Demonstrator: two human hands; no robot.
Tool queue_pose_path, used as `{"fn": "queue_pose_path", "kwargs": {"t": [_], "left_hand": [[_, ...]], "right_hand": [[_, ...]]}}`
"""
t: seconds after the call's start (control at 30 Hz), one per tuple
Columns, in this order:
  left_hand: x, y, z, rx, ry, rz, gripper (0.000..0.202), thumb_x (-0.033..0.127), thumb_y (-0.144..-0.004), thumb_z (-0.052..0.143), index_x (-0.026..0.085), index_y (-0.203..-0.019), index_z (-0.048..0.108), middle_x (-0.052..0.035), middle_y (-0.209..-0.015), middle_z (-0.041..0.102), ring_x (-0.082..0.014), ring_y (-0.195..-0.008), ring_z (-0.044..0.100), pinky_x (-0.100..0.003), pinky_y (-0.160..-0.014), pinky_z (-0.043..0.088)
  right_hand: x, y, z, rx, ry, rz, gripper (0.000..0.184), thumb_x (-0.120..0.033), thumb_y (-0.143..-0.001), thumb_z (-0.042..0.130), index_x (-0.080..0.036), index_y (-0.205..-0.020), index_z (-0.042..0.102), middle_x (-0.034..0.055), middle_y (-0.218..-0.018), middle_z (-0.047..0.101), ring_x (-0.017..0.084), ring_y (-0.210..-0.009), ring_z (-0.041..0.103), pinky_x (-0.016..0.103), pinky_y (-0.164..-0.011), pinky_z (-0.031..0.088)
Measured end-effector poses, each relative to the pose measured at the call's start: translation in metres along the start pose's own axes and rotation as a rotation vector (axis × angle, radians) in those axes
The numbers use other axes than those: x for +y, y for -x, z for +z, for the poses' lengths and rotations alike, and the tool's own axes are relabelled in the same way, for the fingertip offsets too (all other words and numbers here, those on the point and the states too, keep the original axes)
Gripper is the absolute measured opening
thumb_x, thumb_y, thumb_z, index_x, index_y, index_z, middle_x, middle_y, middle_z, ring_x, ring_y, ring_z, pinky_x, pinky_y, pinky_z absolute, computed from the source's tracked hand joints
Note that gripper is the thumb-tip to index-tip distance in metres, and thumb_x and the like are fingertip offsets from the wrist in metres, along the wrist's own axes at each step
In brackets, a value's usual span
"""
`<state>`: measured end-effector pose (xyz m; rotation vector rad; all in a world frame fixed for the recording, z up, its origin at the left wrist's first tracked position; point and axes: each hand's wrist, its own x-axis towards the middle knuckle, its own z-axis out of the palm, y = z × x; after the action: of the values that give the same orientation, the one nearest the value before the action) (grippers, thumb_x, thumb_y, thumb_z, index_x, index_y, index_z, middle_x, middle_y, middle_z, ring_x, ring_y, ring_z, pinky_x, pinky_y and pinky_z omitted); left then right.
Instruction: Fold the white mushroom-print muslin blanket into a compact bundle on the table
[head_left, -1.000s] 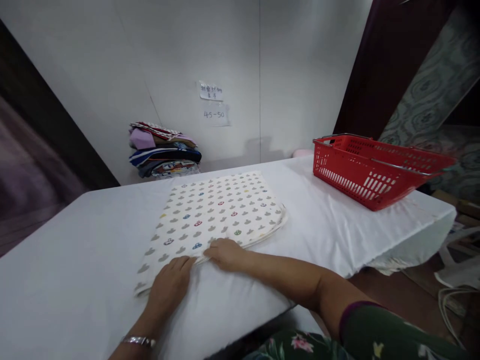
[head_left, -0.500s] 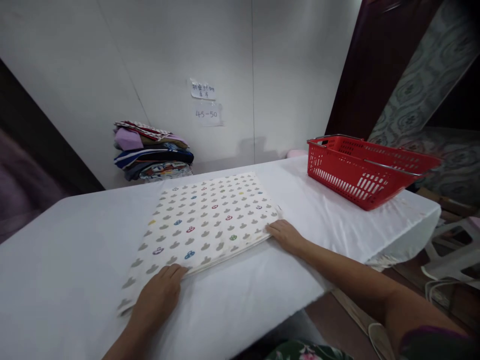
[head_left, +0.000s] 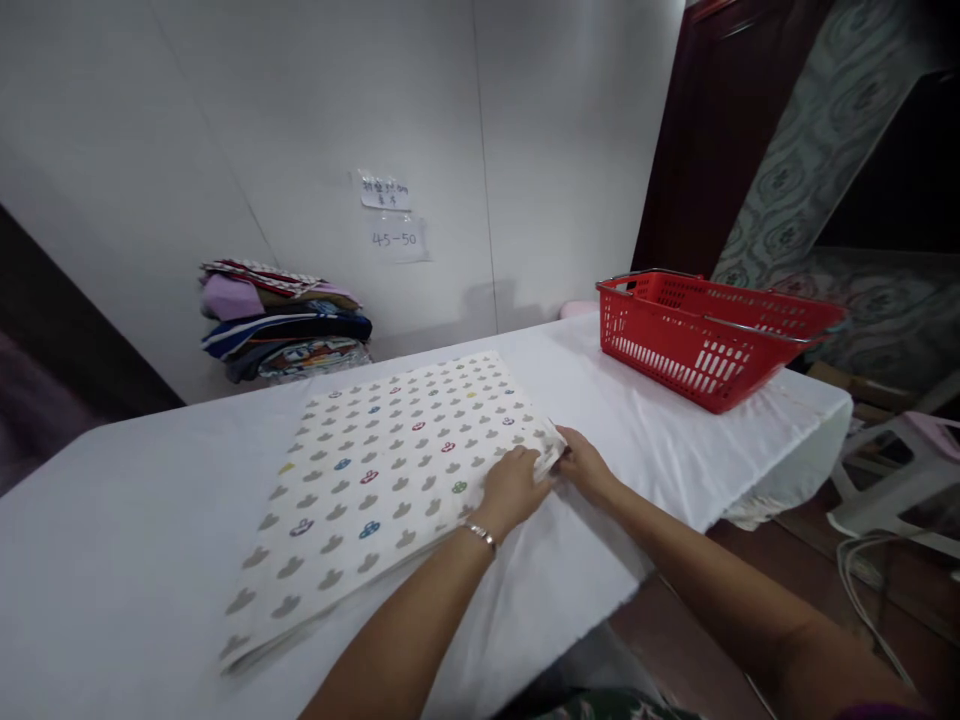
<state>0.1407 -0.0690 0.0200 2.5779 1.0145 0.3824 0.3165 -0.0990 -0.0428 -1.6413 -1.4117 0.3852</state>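
Note:
A folded white cloth [head_left: 405, 460] printed with grey mushroom-like shapes and small coloured figures lies flat on the table, its layers showing along the near edge. My right hand [head_left: 585, 468] is closed on its near right corner, which is lifted slightly. Right beside it, my left hand [head_left: 516, 488], with a metal bracelet at the wrist, grips the cloth near that same corner with fingers bent and together. The left fingertips are partly hidden.
A red plastic basket [head_left: 675, 345] with metal handles stands at the table's right. Behind the far left edge rises a stack of folded fabrics [head_left: 289, 320]. White cloth covers the table [head_left: 150, 500]. Handwritten paper signs [head_left: 396, 240] hang on the wall; a white stool [head_left: 892, 470] is at right.
My left hand has moved right along the near edge, from the left part of the cloth to beside my right hand. The right corner is now bent up slightly. The view has shifted a little.

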Motion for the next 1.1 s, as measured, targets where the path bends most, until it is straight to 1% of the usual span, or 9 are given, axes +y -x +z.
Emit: {"fn": "queue_pose_path", "kwargs": {"t": [0.1,0.17,0.27,0.4,0.5,0.6,0.7,0.9,1.1], "left_hand": [[0.012,-0.033,0.025,0.001,0.016,-0.093,0.037,0.035,-0.078,0.056,0.018,-0.111,0.055,-0.0099,-0.112,0.057,-0.0225,-0.104,0.053,-0.031,-0.084,0.040],[0.009,-0.043,0.034,0.020,0.044,-0.142,0.030,0.031,-0.081,0.052,0.018,-0.107,0.058,-0.0102,-0.110,0.059,-0.0219,-0.103,0.054,-0.030,-0.084,0.039],[-0.002,-0.050,0.038,0.023,0.083,-0.187,0.028,0.033,-0.087,0.042,0.017,-0.097,0.062,-0.0093,-0.100,0.064,-0.0203,-0.093,0.057,-0.029,-0.077,0.040],[-0.011,-0.053,0.035,0.001,0.139,-0.220,0.039,0.041,-0.089,0.035,0.017,-0.084,0.066,-0.0079,-0.085,0.068,-0.0183,-0.078,0.059,-0.027,-0.065,0.038],[-0.013,-0.056,0.035,-0.007,0.174,-0.246,0.047,0.044,-0.089,0.031,0.016,-0.076,0.067,-0.0093,-0.080,0.068,-0.0189,-0.075,0.059,-0.027,-0.063,0.037],[-0.013,-0.059,0.035,-0.017,0.216,-0.265,0.048,0.042,-0.089,0.030,0.016,-0.075,0.068,-0.0099,-0.080,0.068,-0.0188,-0.075,0.059,-0.027,-0.064,0.037],[-0.014,-0.060,0.035,-0.023,0.263,-0.285,0.043,0.040,-0.088,0.033,0.016,-0.078,0.068,-0.0083,-0.081,0.069,-0.0174,-0.074,0.059,-0.026,-0.063,0.038],[-0.013,-0.058,0.036,-0.011,0.395,-0.285,0.034,0.047,-0.079,0.050,0.020,-0.089,0.068,-0.0030,-0.087,0.069,-0.0146,-0.077,0.060,-0.022,-0.065,0.039],[-0.016,-0.060,0.041,0.024,0.411,-0.322,0.027,0.038,-0.078,0.048,0.018,-0.070,0.065,-0.0014,-0.068,0.065,-0.0133,-0.064,0.054,-0.023,-0.058,0.035]], "right_hand": [[-0.003,-0.002,0.001,0.025,-0.356,0.342,0.064,-0.008,-0.065,0.053,-0.018,-0.127,0.045,0.0057,-0.106,0.063,0.017,-0.080,0.062,0.031,-0.071,0.052],[-0.005,-0.003,0.000,0.058,-0.565,0.478,0.066,-0.008,-0.065,0.056,-0.017,-0.129,0.041,0.0058,-0.101,0.065,0.015,-0.073,0.063,0.028,-0.065,0.053],[-0.011,-0.005,-0.001,0.075,-0.745,0.561,0.065,-0.011,-0.065,0.063,-0.015,-0.126,0.041,0.0059,-0.091,0.066,0.015,-0.068,0.064,0.027,-0.061,0.054],[-0.020,-0.015,-0.003,0.008,-0.722,0.638,0.046,-0.021,-0.074,0.064,-0.013,-0.116,0.046,0.0032,-0.072,0.064,0.013,-0.055,0.061,0.025,-0.049,0.052],[-0.022,-0.023,-0.002,-0.031,-0.661,0.663,0.033,-0.027,-0.079,0.060,-0.013,-0.108,0.051,0.0008,-0.064,0.060,0.013,-0.048,0.058,0.024,-0.041,0.048],[-0.019,-0.024,-0.001,-0.020,-0.663,0.650,0.029,-0.028,-0.081,0.059,-0.014,-0.105,0.052,0.0012,-0.066,0.060,0.013,-0.048,0.058,0.024,-0.039,0.048],[-0.015,-0.020,-0.002,-0.018,-0.699,0.603,0.029,-0.028,-0.082,0.058,-0.016,-0.108,0.050,0.0020,-0.071,0.062,0.013,-0.050,0.060,0.024,-0.041,0.049],[-0.008,-0.016,-0.004,-0.057,-0.806,0.543,0.037,-0.025,-0.081,0.058,-0.016,-0.116,0.047,-0.0010,-0.066,0.060,0.013,-0.053,0.060,0.027,-0.049,0.053],[-0.005,-0.017,-0.003,-0.059,-0.846,0.531,0.037,-0.019,-0.076,0.061,-0.017,-0.111,0.048,-0.0009,-0.070,0.061,0.013,-0.054,0.061,0.027,-0.048,0.053]]}}
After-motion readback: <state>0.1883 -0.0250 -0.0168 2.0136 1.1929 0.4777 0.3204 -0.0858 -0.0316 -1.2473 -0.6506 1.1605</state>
